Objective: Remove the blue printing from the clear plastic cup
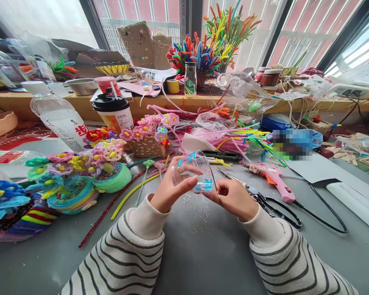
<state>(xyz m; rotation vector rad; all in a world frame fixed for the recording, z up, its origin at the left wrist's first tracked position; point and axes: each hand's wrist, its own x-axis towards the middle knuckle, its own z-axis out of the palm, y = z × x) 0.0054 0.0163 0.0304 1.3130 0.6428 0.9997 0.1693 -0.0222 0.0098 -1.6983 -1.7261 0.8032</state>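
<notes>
My left hand (174, 184) holds a clear plastic piece (199, 174), like a cut bottle part, with blue print and a barcode, its fingers partly inside and behind it. At the piece's right edge, my right hand (235, 196) is closed in a pinch on a thin dark strip (217, 188) that runs along the rim. Small glittery bits lie on the grey table (197, 254) under the piece. Scissors (275, 205) with black handles rest just right of my right hand, beside a pink glue gun (275, 180).
Pipe-cleaner flower pots (112, 178), a capped bottle (60, 116) and a lidded cup (113, 112) stand at the left. Beyond my hands lie a black cutter (223, 155) and loose pipe cleaners (233, 141). A cable loops at the right. A glass bottle (190, 80) stands on the ledge.
</notes>
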